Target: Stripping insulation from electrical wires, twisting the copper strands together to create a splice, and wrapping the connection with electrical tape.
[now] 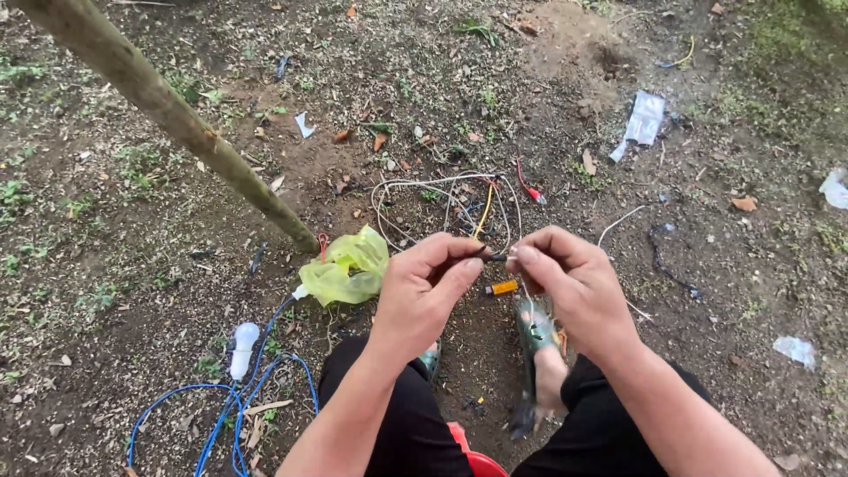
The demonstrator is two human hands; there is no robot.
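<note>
My left hand (424,287) and my right hand (570,278) meet above bare ground, each pinching one end of a thin dark wire (491,257) between thumb and forefinger. A loose tangle of white, yellow and red wires (446,199) lies on the dirt just beyond the hands. A small yellow piece (502,287) rests on the ground between the hands. Below my right hand a foot in a green sandal (534,340) shows between my black-trousered knees.
A slanted wooden pole (168,110) enters the ground at the left. A crumpled yellow-green plastic bag (346,267) lies beside it. A blue cable (225,411) runs past a white bulb (243,346) at lower left. Scraps of white plastic (643,122) and dry leaves litter the dirt.
</note>
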